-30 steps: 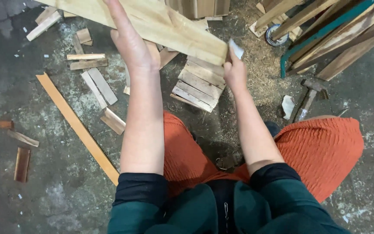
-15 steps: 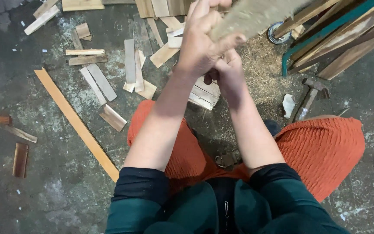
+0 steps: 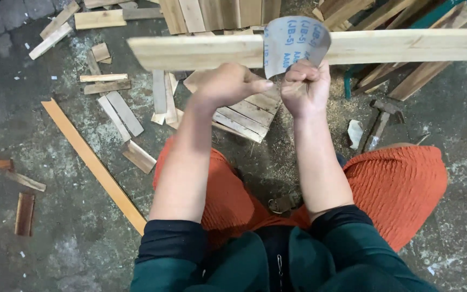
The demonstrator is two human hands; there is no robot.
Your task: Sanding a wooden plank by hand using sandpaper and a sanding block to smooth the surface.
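Seated worker over a concrete floor (image 3: 55,178) strewn with offcuts. The long wooden slat (image 3: 406,46), a moment ago tilted endwise, now lies level at chest height. The left hand (image 3: 228,86) is clenched beneath it; the right hand (image 3: 304,89) pinches a curled sandpaper sheet (image 3: 293,40) against its face, suggesting sanding resumes. A hammer (image 3: 377,121) lies nearby.
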